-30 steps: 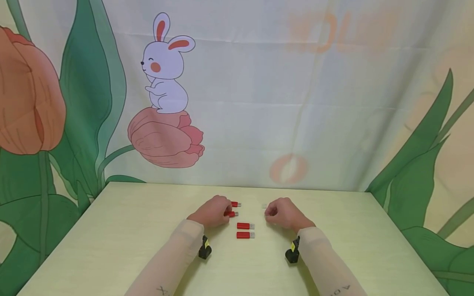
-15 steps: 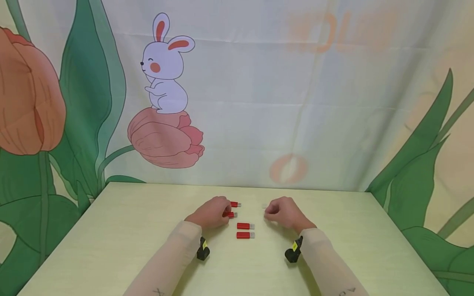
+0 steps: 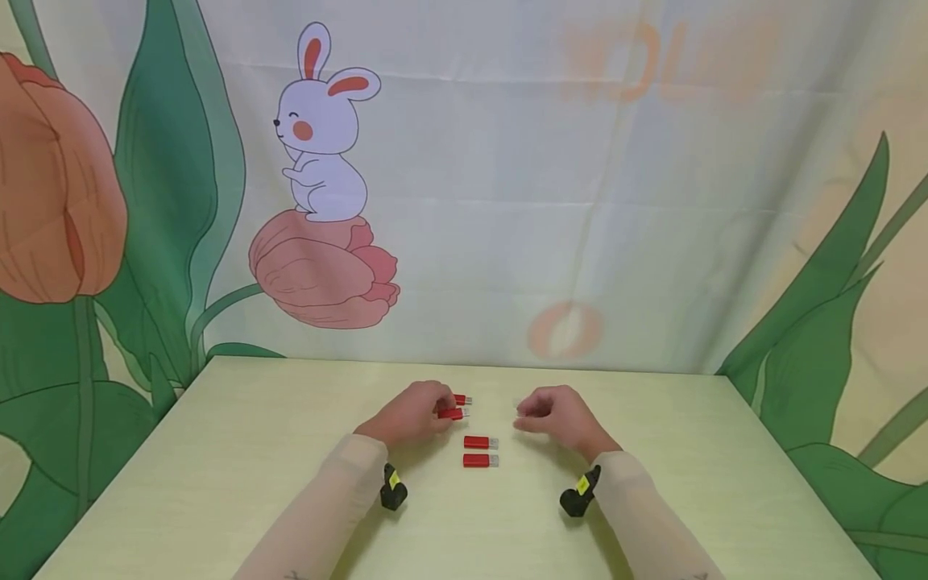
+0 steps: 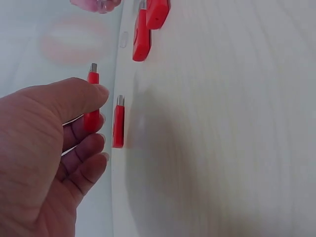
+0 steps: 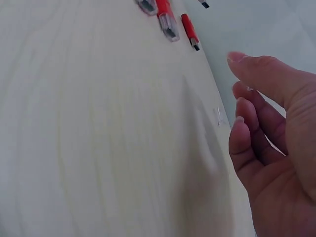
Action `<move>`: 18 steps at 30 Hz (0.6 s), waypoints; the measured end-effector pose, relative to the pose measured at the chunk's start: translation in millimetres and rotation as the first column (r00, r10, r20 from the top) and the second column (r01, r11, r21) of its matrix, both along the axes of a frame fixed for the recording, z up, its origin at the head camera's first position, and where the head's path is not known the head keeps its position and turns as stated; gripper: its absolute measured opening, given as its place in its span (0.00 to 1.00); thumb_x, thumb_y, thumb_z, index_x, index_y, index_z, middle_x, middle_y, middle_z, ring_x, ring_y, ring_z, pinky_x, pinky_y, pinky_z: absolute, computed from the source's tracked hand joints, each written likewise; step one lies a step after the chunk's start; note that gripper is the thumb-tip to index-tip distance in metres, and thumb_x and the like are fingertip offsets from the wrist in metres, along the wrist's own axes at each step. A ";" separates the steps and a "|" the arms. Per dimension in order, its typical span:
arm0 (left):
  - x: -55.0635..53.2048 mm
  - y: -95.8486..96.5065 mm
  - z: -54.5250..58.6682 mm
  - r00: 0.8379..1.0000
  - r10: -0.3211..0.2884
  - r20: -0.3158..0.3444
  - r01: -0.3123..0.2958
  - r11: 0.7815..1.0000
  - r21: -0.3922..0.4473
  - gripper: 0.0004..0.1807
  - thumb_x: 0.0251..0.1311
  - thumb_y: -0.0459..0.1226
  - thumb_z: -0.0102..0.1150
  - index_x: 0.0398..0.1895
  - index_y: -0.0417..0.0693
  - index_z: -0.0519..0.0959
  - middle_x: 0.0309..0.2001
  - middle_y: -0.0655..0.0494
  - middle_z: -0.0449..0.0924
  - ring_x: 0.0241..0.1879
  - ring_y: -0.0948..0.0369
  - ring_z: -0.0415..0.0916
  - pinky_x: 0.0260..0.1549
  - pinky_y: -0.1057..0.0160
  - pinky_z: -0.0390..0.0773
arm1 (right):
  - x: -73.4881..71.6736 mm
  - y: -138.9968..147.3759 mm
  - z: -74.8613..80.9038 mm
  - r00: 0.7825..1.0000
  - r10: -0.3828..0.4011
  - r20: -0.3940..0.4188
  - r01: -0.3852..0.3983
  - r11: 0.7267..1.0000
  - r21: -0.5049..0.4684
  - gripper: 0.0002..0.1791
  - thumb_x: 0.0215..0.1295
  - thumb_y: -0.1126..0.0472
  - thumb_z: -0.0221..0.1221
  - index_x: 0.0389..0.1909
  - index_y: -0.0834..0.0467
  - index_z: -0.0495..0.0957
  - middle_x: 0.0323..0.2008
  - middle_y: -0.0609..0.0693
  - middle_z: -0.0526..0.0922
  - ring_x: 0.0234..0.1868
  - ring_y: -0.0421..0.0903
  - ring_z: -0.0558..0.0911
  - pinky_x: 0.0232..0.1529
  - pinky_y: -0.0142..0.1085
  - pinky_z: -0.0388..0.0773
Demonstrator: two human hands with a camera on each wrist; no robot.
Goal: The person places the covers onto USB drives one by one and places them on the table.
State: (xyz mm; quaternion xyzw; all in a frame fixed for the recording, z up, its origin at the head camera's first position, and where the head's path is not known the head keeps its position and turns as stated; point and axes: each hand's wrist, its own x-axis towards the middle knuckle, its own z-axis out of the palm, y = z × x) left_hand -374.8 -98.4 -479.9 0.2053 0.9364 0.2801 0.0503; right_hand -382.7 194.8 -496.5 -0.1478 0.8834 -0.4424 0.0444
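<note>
My left hand (image 3: pixel 412 415) pinches a red USB flash drive (image 4: pixel 91 120) between thumb and fingers, its bare metal plug pointing right. Just beyond it a second uncapped red USB flash drive (image 3: pixel 462 399) lies on the table. Opposite, my right hand (image 3: pixel 558 415) pinches a small clear cap (image 4: pixel 101 6), mostly hidden by the fingertips. Another clear cap (image 5: pixel 219 116) lies on the table beside that hand. Between the hands and nearer to me are two red USB flash drives with clear caps on, an upper one (image 3: pixel 476 442) and a lower one (image 3: pixel 476 461).
The pale wooden table (image 3: pixel 217 483) ends at a back edge not far beyond the hands. Behind it hangs a curtain (image 3: pixel 464 201) printed with a rabbit and tulips. A small black camera sits on each wrist.
My left hand has raised the flash drive slightly and tilted it, so more of it shows. The right hand has shifted a little left, its fingers slightly more extended.
</note>
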 end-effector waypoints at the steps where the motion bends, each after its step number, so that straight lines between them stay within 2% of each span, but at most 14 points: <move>1: 0.1 0.3 0.3 1.000 0.002 0.008 -0.003 1.000 0.013 0.09 0.61 0.37 0.71 0.42 0.48 0.82 0.37 0.59 0.79 0.40 0.58 0.74 0.46 0.61 0.79 | 1.1 -0.5 0.8 1.000 -0.002 0.010 0.002 1.000 -0.017 0.13 0.53 0.52 0.77 0.38 0.51 0.89 0.39 0.42 0.89 0.40 0.44 0.83 0.43 0.36 0.80; 5: 2.9 0.9 2.5 1.000 0.002 0.011 -0.002 0.999 0.046 0.09 0.59 0.36 0.73 0.41 0.48 0.83 0.36 0.59 0.80 0.39 0.59 0.75 0.46 0.61 0.80 | 7.7 -4.2 5.3 0.999 -0.003 0.038 0.006 0.997 -0.071 0.18 0.54 0.54 0.77 0.44 0.55 0.88 0.40 0.45 0.89 0.41 0.44 0.84 0.44 0.35 0.81; 10: 8.8 1.5 6.6 1.000 -0.005 0.003 0.005 0.998 0.057 0.10 0.59 0.37 0.73 0.41 0.48 0.84 0.36 0.60 0.81 0.39 0.60 0.75 0.46 0.61 0.80 | 16.0 -10.2 10.1 0.999 0.004 0.047 0.001 0.993 -0.114 0.19 0.55 0.54 0.76 0.45 0.59 0.87 0.39 0.47 0.89 0.41 0.44 0.84 0.45 0.35 0.81; 18: 15.9 -3.7 8.9 0.999 -0.047 0.004 0.047 0.992 0.118 0.09 0.58 0.37 0.74 0.41 0.50 0.85 0.35 0.61 0.81 0.40 0.59 0.75 0.43 0.62 0.79 | 28.0 -18.1 13.1 0.998 0.009 0.067 0.001 0.989 -0.150 0.21 0.56 0.53 0.76 0.47 0.59 0.87 0.39 0.48 0.89 0.42 0.45 0.84 0.45 0.34 0.81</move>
